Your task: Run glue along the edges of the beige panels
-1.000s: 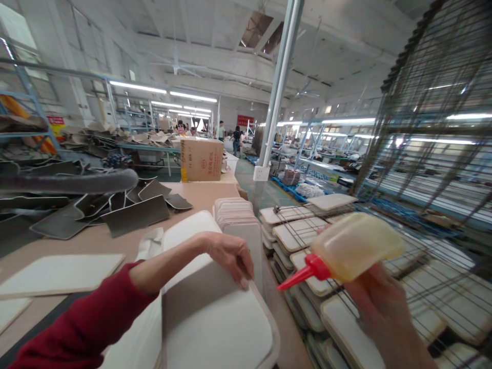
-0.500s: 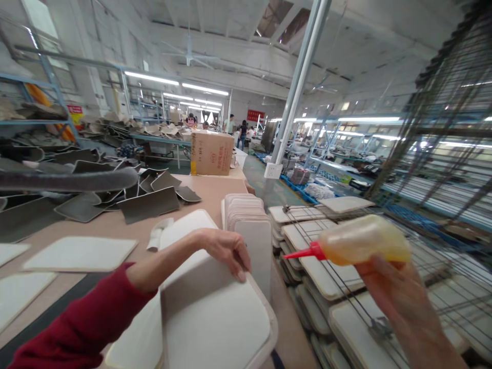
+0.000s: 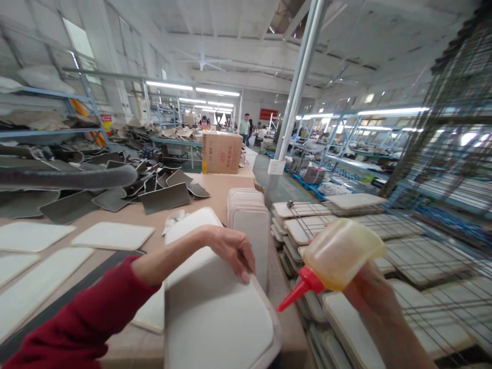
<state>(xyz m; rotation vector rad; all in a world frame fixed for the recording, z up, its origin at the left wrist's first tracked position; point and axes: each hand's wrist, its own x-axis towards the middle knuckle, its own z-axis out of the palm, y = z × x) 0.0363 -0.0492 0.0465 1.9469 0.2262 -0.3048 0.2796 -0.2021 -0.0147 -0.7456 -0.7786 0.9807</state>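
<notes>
Working along the right edge of the table [image 3: 217, 192], with a tilted white panel [image 3: 223, 318] by the near right corner. Pinching the panel at the upper right corner with the left hand [image 3: 229, 248]. Likely stiff and fairly light, so best taken by the rim, between thumb and fingers. Clasping a squeeze bottle [image 3: 342, 248] around the body with the right hand [image 3: 371, 294], just past the right edge of the table. Probably light, soft-walled and inclined to give when pressed, perhaps slippery if wet; better held around the middle, gently. Pointing the red nozzle [image 3: 303, 287] down and left, beside the rim of the panel; cannot tell whether touching.
</notes>
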